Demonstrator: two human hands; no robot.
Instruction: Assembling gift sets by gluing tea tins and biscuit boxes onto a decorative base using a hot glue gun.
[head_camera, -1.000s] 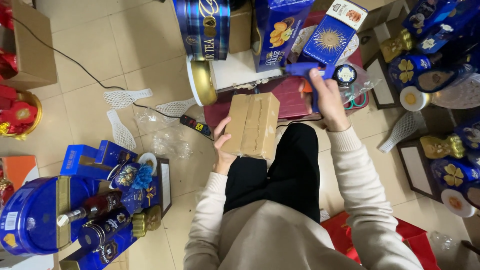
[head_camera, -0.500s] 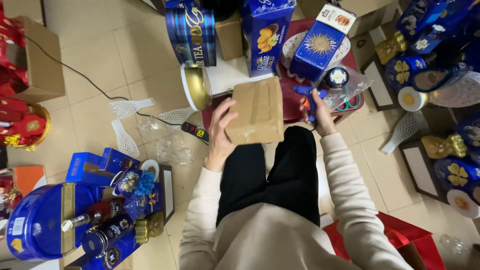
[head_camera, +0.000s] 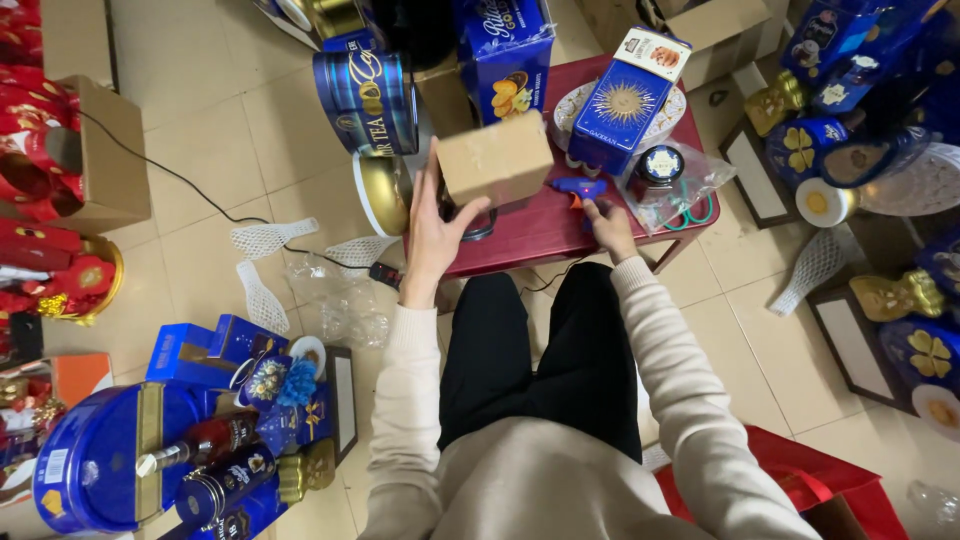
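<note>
Head view, only one. My left hand (head_camera: 437, 235) grips a plain brown cardboard box (head_camera: 495, 158), thumb on its near face, fingers wrapped up the left side, box lifted above the front-left edge of the low red table (head_camera: 545, 225), tilted a bit. My right hand (head_camera: 608, 222) is down on the table, fingers curled around the grip of a blue glue gun (head_camera: 578, 188) that lies on the tabletop at 3 o'clock of the box; its cord (head_camera: 560, 270) drops off the front edge. At 3 o'clock of the gun: clear plastic bag (head_camera: 680, 195) with a dark-lidded jar (head_camera: 660, 165) on it. At 12 o'clock of my right hand: blue gift box with gold sunburst (head_camera: 625, 110), standing on a round plate (head_camera: 575, 100). At 12 o'clock of the cardboard box: tall blue cookie box (head_camera: 510, 55); at 10 o'clock, round blue tea tin (head_camera: 365, 100). Gold dome lid (head_camera: 385, 195) just left of my left hand. Floor at 8 o'clock: white foam net sleeves (head_camera: 270, 240), crumpled clear wrap (head_camera: 345, 300), blue gift basket with bottles (head_camera: 170, 450). Black trousers (head_camera: 540, 350), beige sleeves (head_camera: 660, 340).
</note>
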